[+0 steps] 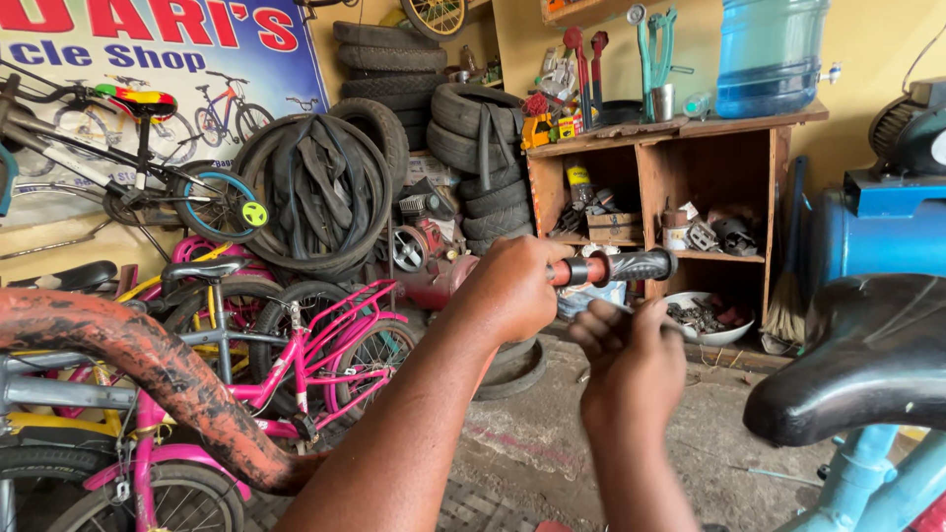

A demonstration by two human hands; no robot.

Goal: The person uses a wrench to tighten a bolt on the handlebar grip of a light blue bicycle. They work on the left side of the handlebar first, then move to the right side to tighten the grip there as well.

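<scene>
Filling the left half of the view, a heap of small bicycles crowds a workshop floor; two pink bicycles (315, 355) show clearly, and one dark bicycle (118, 167) hangs above them before a blue-and-white banner (148, 69). One rusty orange handlebar (148, 374) curves across the lower left corner, running up toward the left hand. One black saddle (867, 355) on a light blue frame fills the lower right corner. One blue machine (877, 227) stands at the right edge. One wooden shelf unit (680, 167) stands at upper centre, with one blue water jug (769, 54) on its top right corner and hand tools hanging above its top left corner. Tyres (483, 148), at least five, are stacked left of the shelf unit, beside one bundle of black inner tubes (315, 187). One white bowl (705, 320) of small parts sits on the floor at the shelf unit's foot.

Two hands meet at centre. The left hand (507, 291) is wrapped closed around the orange bar end, fingers pressed together. One black rubber grip (631, 264) sits on that bar end, pointing right, just above the right hand. The right hand (631, 360) is blurred, its fingers loosely curled just below the grip; whether they touch it cannot be told.
</scene>
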